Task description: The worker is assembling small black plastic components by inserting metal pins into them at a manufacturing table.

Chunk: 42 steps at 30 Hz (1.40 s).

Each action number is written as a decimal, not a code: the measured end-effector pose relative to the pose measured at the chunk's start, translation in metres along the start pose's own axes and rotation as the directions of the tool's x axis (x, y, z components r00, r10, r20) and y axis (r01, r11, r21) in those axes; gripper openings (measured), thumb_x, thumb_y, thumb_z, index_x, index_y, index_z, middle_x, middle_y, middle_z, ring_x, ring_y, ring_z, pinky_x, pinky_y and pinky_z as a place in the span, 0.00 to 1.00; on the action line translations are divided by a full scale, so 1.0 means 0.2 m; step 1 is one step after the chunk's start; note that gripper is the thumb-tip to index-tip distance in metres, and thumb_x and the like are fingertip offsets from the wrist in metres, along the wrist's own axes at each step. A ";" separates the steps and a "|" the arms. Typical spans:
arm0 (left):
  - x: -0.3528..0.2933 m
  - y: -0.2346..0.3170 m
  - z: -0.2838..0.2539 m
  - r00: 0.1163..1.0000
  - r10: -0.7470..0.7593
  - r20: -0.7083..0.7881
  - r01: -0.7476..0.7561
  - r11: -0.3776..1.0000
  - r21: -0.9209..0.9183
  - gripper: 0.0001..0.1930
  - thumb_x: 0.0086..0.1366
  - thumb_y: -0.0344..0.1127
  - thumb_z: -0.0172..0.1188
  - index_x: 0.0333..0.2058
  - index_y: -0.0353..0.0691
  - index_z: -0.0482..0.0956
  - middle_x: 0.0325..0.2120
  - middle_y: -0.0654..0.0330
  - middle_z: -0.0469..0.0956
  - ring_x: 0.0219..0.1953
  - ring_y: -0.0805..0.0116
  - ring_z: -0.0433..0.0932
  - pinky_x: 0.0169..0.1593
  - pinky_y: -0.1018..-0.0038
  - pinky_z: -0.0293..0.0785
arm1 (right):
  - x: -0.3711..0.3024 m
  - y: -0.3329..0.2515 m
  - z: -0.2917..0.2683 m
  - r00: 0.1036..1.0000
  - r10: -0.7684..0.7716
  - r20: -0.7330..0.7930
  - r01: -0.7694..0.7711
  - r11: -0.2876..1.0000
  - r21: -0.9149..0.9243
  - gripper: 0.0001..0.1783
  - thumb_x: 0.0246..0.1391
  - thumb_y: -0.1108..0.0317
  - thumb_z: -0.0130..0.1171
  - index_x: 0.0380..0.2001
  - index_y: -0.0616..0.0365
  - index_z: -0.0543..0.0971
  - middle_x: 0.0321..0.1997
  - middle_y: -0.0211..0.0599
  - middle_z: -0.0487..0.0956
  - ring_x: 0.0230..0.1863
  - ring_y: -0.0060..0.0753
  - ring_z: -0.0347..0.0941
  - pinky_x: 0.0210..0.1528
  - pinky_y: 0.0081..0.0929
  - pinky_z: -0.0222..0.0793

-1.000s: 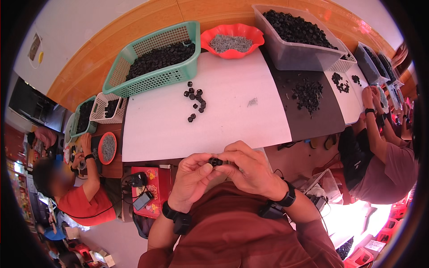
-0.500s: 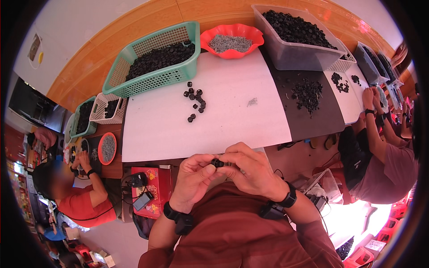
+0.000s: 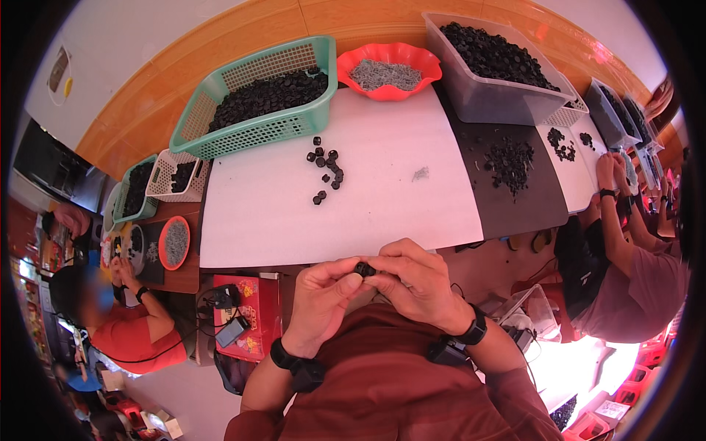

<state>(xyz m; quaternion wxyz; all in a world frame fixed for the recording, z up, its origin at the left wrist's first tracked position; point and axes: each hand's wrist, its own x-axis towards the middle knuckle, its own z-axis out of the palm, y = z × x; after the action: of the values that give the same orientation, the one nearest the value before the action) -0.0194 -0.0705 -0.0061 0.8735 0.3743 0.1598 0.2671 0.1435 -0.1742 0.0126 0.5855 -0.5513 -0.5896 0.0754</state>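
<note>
A small round black plastic part (image 3: 363,270) is pinched between the fingertips of both hands, just past the table's near edge. My left hand (image 3: 323,294) grips it from the left with thumb and forefinger. From the other side, my right hand (image 3: 415,285) closes its thumb and fingers on it; the fingers partly cover the part. Farther off on the white table sheet (image 3: 265,213) lies a loose group of similar black parts (image 3: 321,162). To their right is a little heap of thin grey pins (image 3: 420,174).
At the back stand a green basket (image 3: 257,126) of black parts, a red scalloped bowl (image 3: 390,92) of grey pins and a clear bin (image 3: 500,99) of black pieces. Black bits (image 3: 509,163) lie on a dark mat. Co-workers sit left and right; a red box (image 3: 257,309) stands below the table.
Both hands keep hold of the black part, and its visible face has turned slightly. The whole view has shifted a little; the loose parts on the sheet look unmoved.
</note>
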 end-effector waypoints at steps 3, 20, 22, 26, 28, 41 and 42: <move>0.00 0.00 0.02 1.000 0.008 -0.002 -0.008 1.000 -0.008 0.12 0.70 0.25 0.59 0.50 0.33 0.82 0.49 0.49 0.82 0.49 0.63 0.83 0.55 0.67 0.82 | 0.00 0.01 0.00 1.000 -0.020 -0.010 0.020 1.000 0.003 0.14 0.53 0.75 0.70 0.44 0.61 0.83 0.37 0.38 0.78 0.27 0.32 0.76 0.28 0.26 0.74; 0.01 0.00 0.03 1.000 0.012 0.002 -0.012 1.000 -0.018 0.09 0.70 0.25 0.59 0.47 0.34 0.83 0.47 0.49 0.83 0.48 0.62 0.84 0.52 0.67 0.83 | 0.00 0.03 -0.01 0.992 -0.125 -0.014 0.124 0.992 -0.010 0.15 0.49 0.80 0.70 0.42 0.65 0.81 0.37 0.40 0.78 0.29 0.36 0.79 0.28 0.28 0.77; 0.02 -0.01 0.03 1.000 0.022 0.000 -0.022 0.999 -0.028 0.09 0.70 0.26 0.59 0.47 0.34 0.83 0.46 0.49 0.83 0.47 0.62 0.84 0.51 0.67 0.83 | 0.00 0.03 -0.01 0.990 -0.142 -0.004 0.142 0.990 -0.027 0.15 0.48 0.80 0.70 0.41 0.66 0.81 0.38 0.40 0.78 0.29 0.36 0.79 0.28 0.28 0.77; 0.02 -0.01 0.04 1.000 0.021 -0.005 -0.021 1.000 0.007 0.09 0.70 0.25 0.60 0.47 0.33 0.83 0.45 0.48 0.83 0.46 0.62 0.84 0.51 0.67 0.82 | -0.01 0.05 0.00 0.989 -0.149 -0.016 0.148 0.988 -0.052 0.15 0.48 0.78 0.72 0.42 0.64 0.83 0.37 0.39 0.80 0.27 0.32 0.80 0.27 0.25 0.77; 0.02 -0.02 0.04 0.999 0.031 -0.009 -0.031 0.999 0.025 0.09 0.70 0.25 0.60 0.47 0.32 0.83 0.45 0.48 0.84 0.46 0.62 0.84 0.52 0.67 0.82 | -0.01 0.06 0.00 0.988 -0.152 -0.021 0.150 0.987 -0.054 0.15 0.48 0.78 0.72 0.41 0.63 0.83 0.37 0.39 0.80 0.27 0.32 0.81 0.27 0.25 0.77; 0.03 -0.02 0.03 0.999 0.034 0.021 -0.036 0.994 0.107 0.09 0.67 0.23 0.62 0.45 0.29 0.83 0.46 0.47 0.83 0.44 0.62 0.84 0.52 0.69 0.82 | -0.02 0.06 -0.02 0.995 -0.098 -0.004 0.097 0.994 -0.046 0.11 0.49 0.77 0.72 0.38 0.63 0.82 0.34 0.39 0.81 0.26 0.33 0.80 0.26 0.25 0.76; 0.03 -0.02 0.03 0.999 0.053 0.012 -0.054 0.990 0.127 0.09 0.67 0.22 0.62 0.45 0.29 0.83 0.45 0.48 0.83 0.44 0.63 0.84 0.52 0.69 0.82 | -0.02 0.06 -0.02 0.997 -0.082 0.006 0.082 0.996 -0.024 0.11 0.49 0.76 0.72 0.37 0.63 0.82 0.34 0.39 0.80 0.26 0.33 0.79 0.27 0.25 0.76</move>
<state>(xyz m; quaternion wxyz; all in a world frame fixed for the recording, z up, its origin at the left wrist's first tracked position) -0.0097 -0.0727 -0.0057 0.8411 0.4347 0.1626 0.2779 0.1522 -0.1749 0.0024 0.5801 -0.5335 -0.6139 0.0455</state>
